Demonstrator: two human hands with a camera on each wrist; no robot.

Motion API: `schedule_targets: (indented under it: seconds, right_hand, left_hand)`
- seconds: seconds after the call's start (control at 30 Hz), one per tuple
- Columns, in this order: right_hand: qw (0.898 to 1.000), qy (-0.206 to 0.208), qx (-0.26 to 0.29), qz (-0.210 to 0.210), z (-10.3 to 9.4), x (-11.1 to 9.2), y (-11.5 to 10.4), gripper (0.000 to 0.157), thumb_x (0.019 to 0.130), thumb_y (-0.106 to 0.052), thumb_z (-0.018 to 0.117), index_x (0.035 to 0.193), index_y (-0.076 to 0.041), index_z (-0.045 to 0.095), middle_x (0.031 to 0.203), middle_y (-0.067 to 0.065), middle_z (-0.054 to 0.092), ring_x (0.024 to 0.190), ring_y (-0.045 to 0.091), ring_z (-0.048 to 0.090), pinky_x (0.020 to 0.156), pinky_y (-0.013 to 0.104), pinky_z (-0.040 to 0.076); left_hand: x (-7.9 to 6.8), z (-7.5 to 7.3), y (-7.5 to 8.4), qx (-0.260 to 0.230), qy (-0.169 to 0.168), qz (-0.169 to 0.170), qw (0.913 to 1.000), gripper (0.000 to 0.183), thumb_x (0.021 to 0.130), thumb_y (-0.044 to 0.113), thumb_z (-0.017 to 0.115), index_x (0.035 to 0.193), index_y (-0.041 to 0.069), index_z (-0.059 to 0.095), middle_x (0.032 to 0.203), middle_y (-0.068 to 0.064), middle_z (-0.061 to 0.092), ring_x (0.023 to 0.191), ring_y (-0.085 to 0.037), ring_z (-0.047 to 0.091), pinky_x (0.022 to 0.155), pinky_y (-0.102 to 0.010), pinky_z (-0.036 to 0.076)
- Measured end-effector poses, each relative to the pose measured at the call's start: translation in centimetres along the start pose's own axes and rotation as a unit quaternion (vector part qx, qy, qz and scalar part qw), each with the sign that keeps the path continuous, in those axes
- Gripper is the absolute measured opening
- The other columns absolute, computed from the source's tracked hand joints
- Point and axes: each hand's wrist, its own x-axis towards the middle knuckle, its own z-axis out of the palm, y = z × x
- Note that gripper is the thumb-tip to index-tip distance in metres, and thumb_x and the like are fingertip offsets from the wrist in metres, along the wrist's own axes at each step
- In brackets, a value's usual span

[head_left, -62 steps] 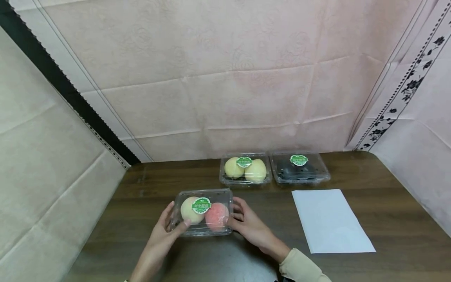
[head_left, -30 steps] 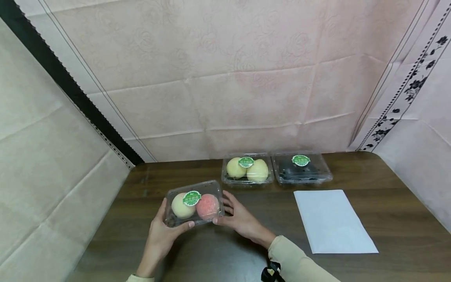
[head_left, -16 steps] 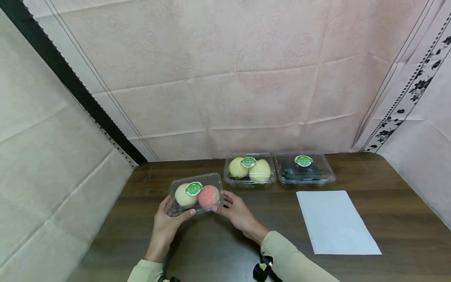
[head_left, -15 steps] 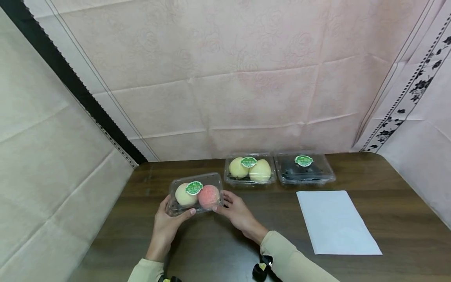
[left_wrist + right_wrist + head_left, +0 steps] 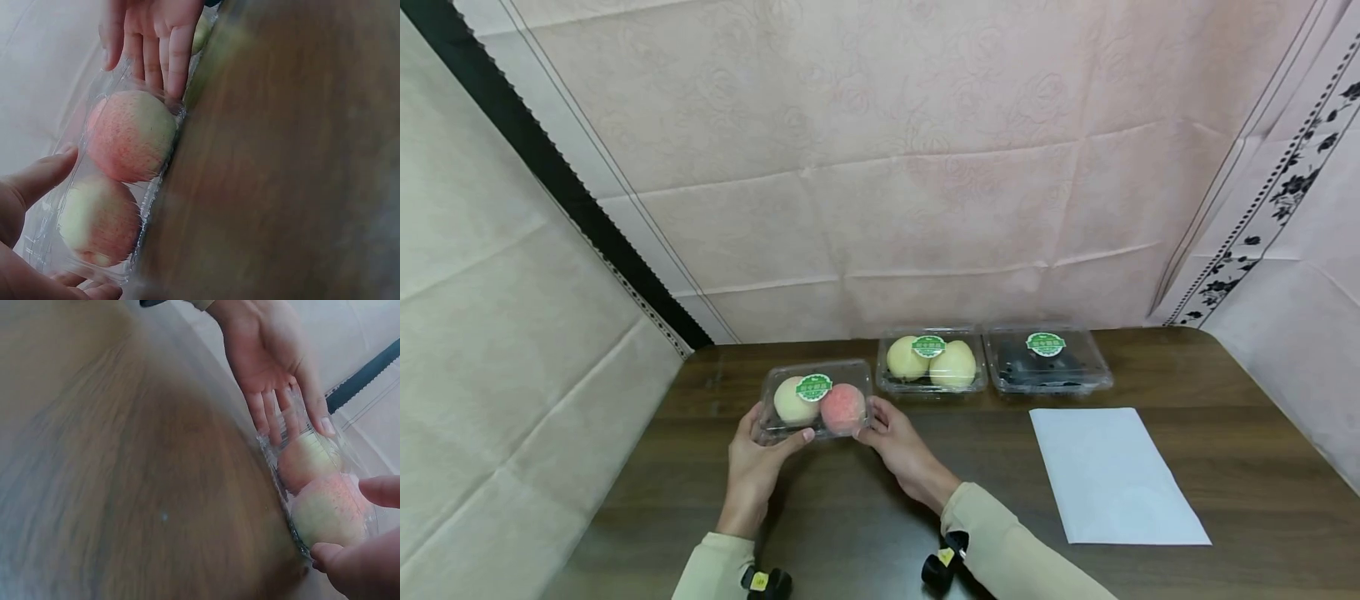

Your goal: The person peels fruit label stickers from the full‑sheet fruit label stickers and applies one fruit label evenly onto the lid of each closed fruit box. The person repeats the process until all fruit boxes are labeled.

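Note:
A clear plastic clamshell box (image 5: 857, 375) with a green-and-white label (image 5: 814, 387) holds two peaches, a pale peach (image 5: 794, 402) and a pink peach (image 5: 843, 408). My left hand (image 5: 751, 473) grips its left end, thumb along the near side and fingers round the far edge. At the opposite end, my right hand (image 5: 904, 450) holds the near right corner between thumb and fingers. The left wrist view gives both peaches (image 5: 130, 136) through the clear side wall, low over the wood. In the right wrist view the right thumb and fingers (image 5: 359, 569) flank the box's end.
Behind, a second clear box (image 5: 887, 385) with two pale yellow peaches stands beside a third box (image 5: 1078, 379) of dark contents. White paper (image 5: 1116, 475) lies at right on the brown wooden table (image 5: 992, 442). Pale cloth (image 5: 880, 208) walls the back and sides.
Both hands have carried the peach box left and toward the back of the table. It was tilted about a second ago and now sits nearly level. The other boxes have not moved.

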Motion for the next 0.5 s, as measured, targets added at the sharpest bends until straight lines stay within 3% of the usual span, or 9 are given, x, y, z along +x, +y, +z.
schedule_targets:
  seconds: [0.33, 0.4, 0.5]
  right_hand:
    - [0.998, 0.009, 0.060, -0.007, 0.4, 0.8, 0.1, 0.068, 0.105, 0.004, 0.053, 0.163, 0.009, 0.018, 0.169, 0.031, 0.021, 0.157, 0.045, 0.022, 0.125, 0.054, 0.028]
    - [0.998, 0.022, 0.063, -0.004, 0.5, 0.9, 0.1, 0.067, 0.105, 0.003, 0.054, 0.162, 0.009, 0.021, 0.167, 0.031, 0.026, 0.155, 0.044, 0.027, 0.124, 0.052, 0.032]
    - [0.996, 0.068, 0.047, 0.013, 0.9, 0.8, -0.1, 0.060, 0.103, 0.001, 0.059, 0.157, 0.008, 0.034, 0.150, 0.029, 0.047, 0.138, 0.038, 0.051, 0.114, 0.044, 0.048]
  left_hand:
    - [1.3, -0.1, 0.1, 0.017, -0.002, 0.001, 0.9999, 0.112, 0.083, 0.025, 0.093, 0.167, 0.006, 0.022, 0.170, -0.019, 0.031, 0.157, -0.036, 0.029, 0.125, -0.056, 0.028]
    - [1.6, -0.1, 0.2, 0.025, -0.002, -0.003, 0.9997, 0.111, 0.084, 0.026, 0.092, 0.167, 0.006, 0.022, 0.169, -0.020, 0.030, 0.156, -0.037, 0.029, 0.125, -0.057, 0.028]
    - [2.0, 0.0, 0.3, 0.027, -0.006, -0.004, 0.9996, 0.110, 0.085, 0.025, 0.091, 0.167, 0.005, 0.021, 0.169, -0.022, 0.031, 0.156, -0.039, 0.030, 0.125, -0.057, 0.029]
